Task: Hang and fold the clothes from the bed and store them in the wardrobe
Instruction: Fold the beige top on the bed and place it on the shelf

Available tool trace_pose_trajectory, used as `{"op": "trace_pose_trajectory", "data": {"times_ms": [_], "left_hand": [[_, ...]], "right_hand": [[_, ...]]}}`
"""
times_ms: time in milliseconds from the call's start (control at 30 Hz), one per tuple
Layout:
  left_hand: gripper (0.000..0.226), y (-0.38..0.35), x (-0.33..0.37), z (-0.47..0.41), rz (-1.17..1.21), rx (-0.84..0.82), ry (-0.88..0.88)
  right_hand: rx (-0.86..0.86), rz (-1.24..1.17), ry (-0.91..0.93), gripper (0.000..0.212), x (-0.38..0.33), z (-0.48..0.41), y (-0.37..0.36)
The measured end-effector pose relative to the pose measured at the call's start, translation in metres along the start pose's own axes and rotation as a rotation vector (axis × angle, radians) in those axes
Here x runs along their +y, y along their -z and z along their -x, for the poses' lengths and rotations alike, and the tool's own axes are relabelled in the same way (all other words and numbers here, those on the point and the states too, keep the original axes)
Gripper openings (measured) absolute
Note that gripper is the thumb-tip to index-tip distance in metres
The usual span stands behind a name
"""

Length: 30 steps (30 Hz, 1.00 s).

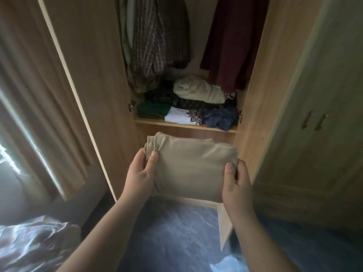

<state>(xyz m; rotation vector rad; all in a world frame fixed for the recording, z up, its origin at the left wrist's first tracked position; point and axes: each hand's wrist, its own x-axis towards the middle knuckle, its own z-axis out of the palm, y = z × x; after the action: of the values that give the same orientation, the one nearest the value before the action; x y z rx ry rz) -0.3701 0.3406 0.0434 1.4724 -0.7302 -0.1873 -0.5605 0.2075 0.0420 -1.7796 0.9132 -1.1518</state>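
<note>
A folded beige garment [191, 165] is held flat in front of the open wardrobe [94, 75], just below its shelf [176, 125]. My left hand [140, 173] grips the garment's left edge, thumb on top. My right hand [238, 180] grips its right edge the same way. The shelf holds folded clothes: a white printed top [176, 116], a green piece [151, 110], a crumpled blue one [221, 116] and a cream bundle [198, 90] on top of dark items.
Hanging above the shelf are a patterned brown garment [155, 36] and a dark red one [233, 40]. The wardrobe's doors stand open at left [64, 79] and right [255, 95]. Bedding [33, 244] lies at the lower left, blue carpet [172, 232] below.
</note>
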Motion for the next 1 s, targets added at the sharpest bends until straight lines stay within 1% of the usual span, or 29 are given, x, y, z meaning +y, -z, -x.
{"op": "trace_pose_trajectory", "data": {"times_ms": [133, 267, 400, 533, 600, 667, 733, 767, 800, 833, 900, 933, 1000], "left_hand": [[0.016, -0.01, -0.024, -0.061, 0.002, 0.063, 0.029], [0.025, -0.02, -0.061, -0.132, -0.005, 0.069, 0.039], [0.03, -0.028, -0.106, -0.218, 0.031, 0.033, 0.087], [0.023, -0.032, -0.142, -0.313, 0.001, -0.044, 0.125], [0.024, -0.036, -0.157, -0.357, -0.023, -0.075, 0.151], [0.029, -0.045, -0.175, -0.396, -0.038, -0.107, 0.191], [0.049, -0.057, -0.192, -0.429, -0.044, -0.138, 0.246], [0.054, -0.063, -0.2, -0.442, -0.037, -0.155, 0.264], [0.053, -0.068, -0.208, -0.455, -0.021, -0.18, 0.283], [0.047, -0.075, -0.215, -0.468, 0.003, -0.214, 0.311], [0.028, -0.088, -0.23, -0.495, 0.061, -0.285, 0.37], [0.023, -0.095, -0.239, -0.509, 0.08, -0.305, 0.378], [0.029, -0.112, -0.253, -0.538, 0.071, -0.316, 0.383]], "right_hand": [[-0.072, 0.008, 0.013, 0.018, 0.016, -0.057, -0.036], [-0.075, -0.011, 0.01, 0.019, 0.033, -0.122, -0.082], [-0.043, -0.012, 0.007, 0.011, 0.052, -0.189, -0.14], [-0.049, 0.024, -0.026, 0.02, 0.065, -0.264, -0.199], [-0.025, 0.035, -0.029, 0.015, 0.071, -0.3, -0.229], [0.021, 0.053, -0.042, 0.016, 0.081, -0.333, -0.253], [0.046, 0.061, -0.086, 0.021, 0.098, -0.359, -0.271], [0.052, 0.056, -0.12, 0.021, 0.106, -0.37, -0.277], [0.058, 0.057, -0.15, 0.021, 0.116, -0.381, -0.282], [0.066, 0.065, -0.173, 0.02, 0.125, -0.392, -0.286], [0.076, 0.091, -0.201, 0.021, 0.142, -0.418, -0.292], [0.077, 0.094, -0.209, 0.023, 0.149, -0.432, -0.295], [0.074, 0.098, -0.215, 0.026, 0.165, -0.463, -0.302]]}}
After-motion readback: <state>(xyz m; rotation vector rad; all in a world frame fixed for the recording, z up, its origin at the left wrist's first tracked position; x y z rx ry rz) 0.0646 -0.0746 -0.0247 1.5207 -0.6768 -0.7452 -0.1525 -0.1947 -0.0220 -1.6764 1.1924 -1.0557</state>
